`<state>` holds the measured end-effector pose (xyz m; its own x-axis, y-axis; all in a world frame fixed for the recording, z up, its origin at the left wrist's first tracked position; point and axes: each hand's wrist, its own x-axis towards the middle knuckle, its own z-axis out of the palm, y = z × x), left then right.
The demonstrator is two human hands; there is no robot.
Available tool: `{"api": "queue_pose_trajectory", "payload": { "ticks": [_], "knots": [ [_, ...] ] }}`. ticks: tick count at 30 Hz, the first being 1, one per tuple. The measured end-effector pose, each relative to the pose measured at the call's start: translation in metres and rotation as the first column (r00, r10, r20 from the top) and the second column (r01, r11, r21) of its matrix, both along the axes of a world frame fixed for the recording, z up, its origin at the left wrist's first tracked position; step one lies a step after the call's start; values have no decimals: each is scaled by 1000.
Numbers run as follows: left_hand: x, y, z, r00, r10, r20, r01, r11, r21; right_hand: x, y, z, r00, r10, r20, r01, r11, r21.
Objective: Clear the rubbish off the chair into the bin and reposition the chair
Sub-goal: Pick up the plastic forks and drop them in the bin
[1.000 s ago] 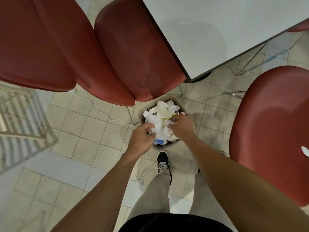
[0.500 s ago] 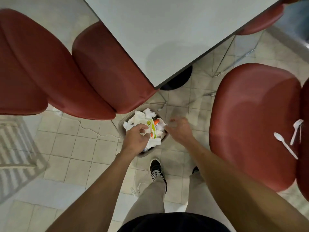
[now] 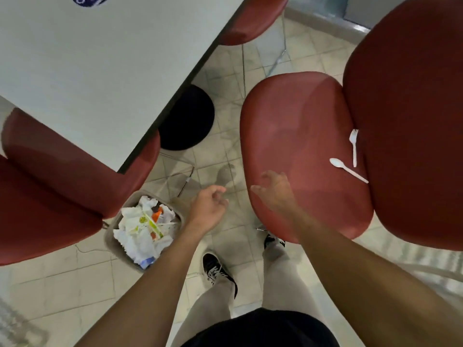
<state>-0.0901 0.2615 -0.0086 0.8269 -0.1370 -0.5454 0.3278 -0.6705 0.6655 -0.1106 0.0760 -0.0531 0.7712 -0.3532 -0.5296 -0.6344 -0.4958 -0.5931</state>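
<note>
Seen from above, a person stands between a grey bin (image 3: 144, 229) on the floor and a red chair (image 3: 300, 156). Half a second ago the left hand (image 3: 209, 207) was pressing paper into the bin and the right hand (image 3: 273, 190) hung just beside it; now both have lifted away, empty. The left hand hovers over the floor tiles with fingers loosely curled, holding nothing. The right hand, fingers spread, reaches over the chair seat's near edge. A white plastic fork (image 3: 353, 146) and spoon (image 3: 347, 169) lie at the seat's back edge, against the backrest, well apart from the hand. The bin is heaped with crumpled paper (image 3: 140, 229). The cutlery looks like the last rubbish to clear before the chair can be moved
</note>
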Motion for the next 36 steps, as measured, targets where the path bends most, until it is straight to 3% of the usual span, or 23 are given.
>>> {"api": "queue_pose_trajectory", "payload": {
  "ticks": [11,15,20,26,33,36],
  "knots": [
    [40,-170,-29,955,-295,-27,297,952,71,-12,-153,-23,968,-241,-61,241,970,-20],
    [54,-232,-49,901,-434,2,430,894,127,-13,-211,-39,962,-261,-79,260,965,-34],
    [64,-298,-84,833,-553,-19,551,825,124,-8,-266,-69,916,-401,-32,399,916,-49],
    [71,-361,-137,668,-742,-54,736,650,188,8,-323,-111,918,-386,-86,378,921,-99],
    [74,-400,-194,438,-899,13,858,422,294,31,-347,-151,950,-300,-90,290,950,-111],
    [76,-403,-209,382,-923,37,867,372,331,40,-348,-161,961,-256,-107,238,959,-153]
  ]
}}
